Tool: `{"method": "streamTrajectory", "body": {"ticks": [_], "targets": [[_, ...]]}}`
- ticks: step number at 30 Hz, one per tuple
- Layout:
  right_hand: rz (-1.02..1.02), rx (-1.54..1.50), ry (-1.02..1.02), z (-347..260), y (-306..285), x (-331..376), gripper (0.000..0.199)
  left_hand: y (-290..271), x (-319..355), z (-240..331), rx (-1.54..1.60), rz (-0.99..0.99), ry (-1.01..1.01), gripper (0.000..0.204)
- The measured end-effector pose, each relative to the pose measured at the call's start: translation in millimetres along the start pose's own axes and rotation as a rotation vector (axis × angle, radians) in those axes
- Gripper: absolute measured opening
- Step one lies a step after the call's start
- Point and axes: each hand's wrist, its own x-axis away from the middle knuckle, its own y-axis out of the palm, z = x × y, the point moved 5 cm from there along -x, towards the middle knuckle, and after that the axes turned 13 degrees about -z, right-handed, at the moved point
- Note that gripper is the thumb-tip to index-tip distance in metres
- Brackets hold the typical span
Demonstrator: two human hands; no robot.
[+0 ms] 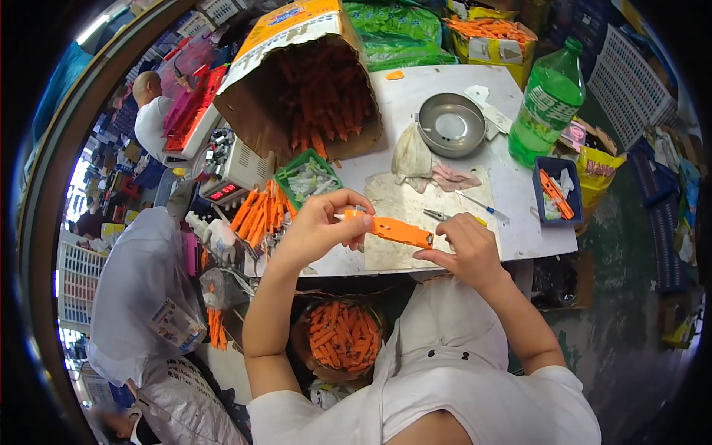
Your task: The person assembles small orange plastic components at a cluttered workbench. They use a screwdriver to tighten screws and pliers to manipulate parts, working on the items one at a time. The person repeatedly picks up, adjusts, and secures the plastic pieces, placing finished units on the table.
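Note:
My left hand [319, 228] is closed on the left end of a long orange plastic casing [402, 233], held above the front of the white table. A small pale piece shows at its fingertips; its kind is too small to tell. Beside the casing's right end is my right hand [472, 251], thumb and forefinger apart. Whether a fingertip touches the casing, I cannot tell. Under the hands lies a stained pale board [386, 193]. Pliers [436, 215] lie partly hidden by the right hand, and a thin screwdriver [475, 202] rests behind it.
A tipped carton [245, 111] of orange parts stands at the back left, near a green basket [337, 174]. Further right are a metal bowl [452, 124], rags [412, 157], a green bottle [547, 104] and a blue bin [550, 216]. Below the table sits a container of orange parts [345, 337].

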Motion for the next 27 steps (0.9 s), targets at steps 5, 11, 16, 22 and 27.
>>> {"method": "streamTrajectory", "body": {"ticks": [5,11,16,22,27], "targets": [[-0.084,0.091,-0.054,0.4,9.0,12.5,0.033,10.9,-9.9,-5.0,0.079,-0.042,0.000,0.015],[-0.019,0.113,-0.025,0.3,7.4,20.6,0.029,19.1,-24.3,-15.6,0.079,-0.025,0.000,0.017],[-0.050,0.069,0.038,4.7,13.7,25.2,0.027,22.6,-36.3,-31.2,0.218,-0.076,0.060,0.029],[-0.052,-0.090,0.173,5.4,23.4,29.1,0.026,85.7,-32.1,-80.1,0.318,0.262,0.344,0.065],[-0.106,-0.164,0.216,1.1,32.7,31.6,0.028,104.4,-33.6,-83.3,0.456,0.432,0.313,0.049]]}}
